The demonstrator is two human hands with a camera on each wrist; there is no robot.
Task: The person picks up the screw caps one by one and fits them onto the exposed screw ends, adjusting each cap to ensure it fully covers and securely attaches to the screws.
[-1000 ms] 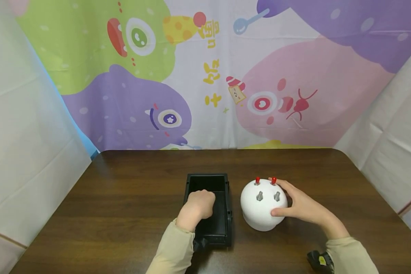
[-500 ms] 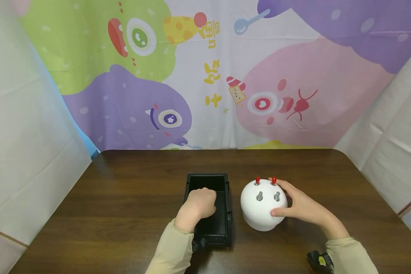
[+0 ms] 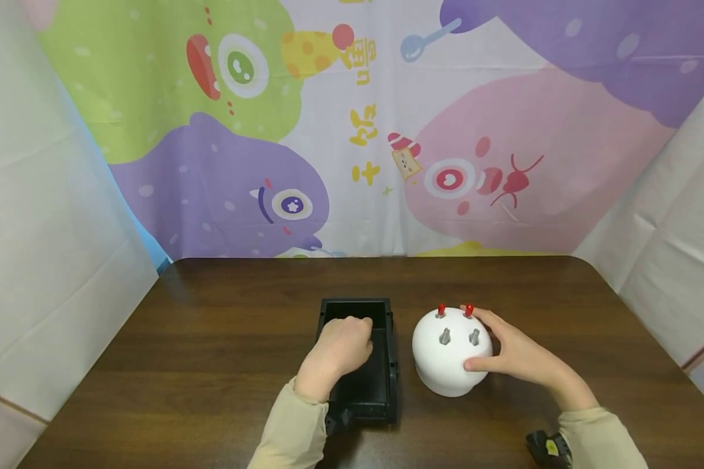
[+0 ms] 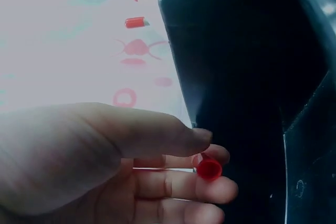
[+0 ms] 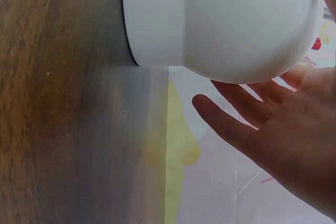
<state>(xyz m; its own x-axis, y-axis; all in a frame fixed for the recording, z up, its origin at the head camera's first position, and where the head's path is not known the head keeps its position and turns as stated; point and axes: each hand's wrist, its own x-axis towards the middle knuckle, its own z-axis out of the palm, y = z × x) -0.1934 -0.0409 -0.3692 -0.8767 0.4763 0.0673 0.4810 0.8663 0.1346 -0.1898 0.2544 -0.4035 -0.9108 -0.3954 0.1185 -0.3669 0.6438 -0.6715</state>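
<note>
Over the black open box [image 3: 364, 407] my left hand [image 3: 339, 352] is curled, knuckles up. The left wrist view shows its thumb and fingers pinching a small red cap [image 4: 209, 169] with its round end toward the camera. To the box's right stands a white round-topped body [image 3: 446, 374], which my right hand [image 3: 519, 352] holds from the right side, thumb on the near face and fingers round the far side. On its top, two posts at the back carry red caps [image 3: 469, 311]; two nearer metal posts [image 3: 444, 336] are bare. In the right wrist view, the right hand's fingers [image 5: 247, 108] curve along the white dome.
The box and white body stand on a dark brown wooden table [image 3: 211, 365]. A printed cartoon cloth [image 3: 381, 215] hangs behind the far edge. White cloth walls [image 3: 47, 247] flank both sides. A black wrist device [image 3: 548, 449] shows by the right sleeve.
My left hand has shifted slightly forward over the box, toward its far end. The right hand and the white body have stayed put.
</note>
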